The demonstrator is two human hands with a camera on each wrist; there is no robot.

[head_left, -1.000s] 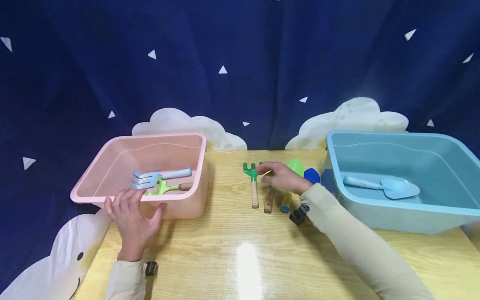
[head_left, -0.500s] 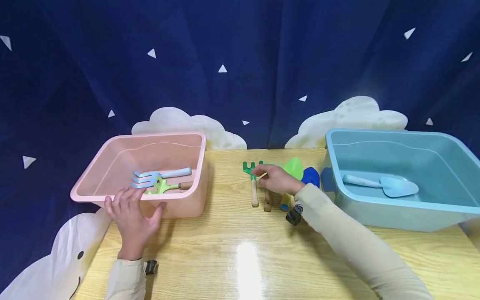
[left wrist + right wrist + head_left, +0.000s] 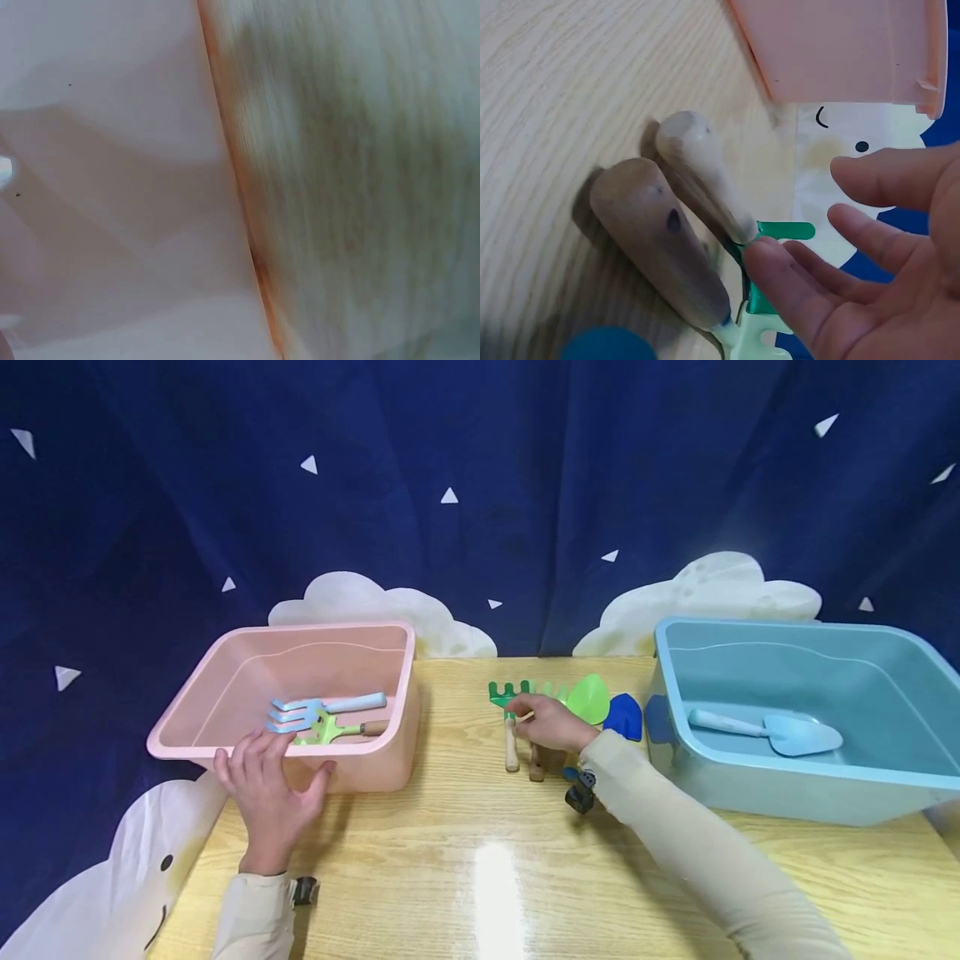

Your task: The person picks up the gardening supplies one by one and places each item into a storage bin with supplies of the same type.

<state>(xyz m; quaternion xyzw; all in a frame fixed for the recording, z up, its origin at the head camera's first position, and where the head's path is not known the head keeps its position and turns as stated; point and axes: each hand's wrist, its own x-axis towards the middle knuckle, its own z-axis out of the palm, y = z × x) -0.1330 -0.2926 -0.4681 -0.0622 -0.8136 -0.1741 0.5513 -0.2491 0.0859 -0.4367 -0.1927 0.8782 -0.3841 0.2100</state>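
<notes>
My left hand (image 3: pixel 273 802) rests on the front rim of a pink bin (image 3: pixel 371 772), fingertips over the edge and thumb against the outside. Inside lie a light blue hand rake (image 3: pixel 356 702) and a lime green hand rake (image 3: pixel 325 731). My right hand (image 3: pixel 551 721) hovers over the row of garden tools with fingers extended. Its fingers are nearest a green hand rake (image 3: pixel 512 752) with a pale wooden handle; contact cannot be told. Beside this lies a pale green rake (image 3: pixel 757 337) with a brown handle (image 3: pixel 656 232), partly hidden in the head view.
A lime green shovel (image 3: pixel 590 697) and a blue shovel (image 3: pixel 625 717) lie right of the rakes. The blue bin (image 3: pixel 787 789) at the right holds a light blue trowel (image 3: pixel 802 737). Behind the wooden table (image 3: pixel 420 877) hangs a dark blue curtain (image 3: pixel 510 527).
My right hand has drawn slightly left and down above the tools, uncovering more of the green and blue shovel blades. My left hand stays on the pink bin's rim.
</notes>
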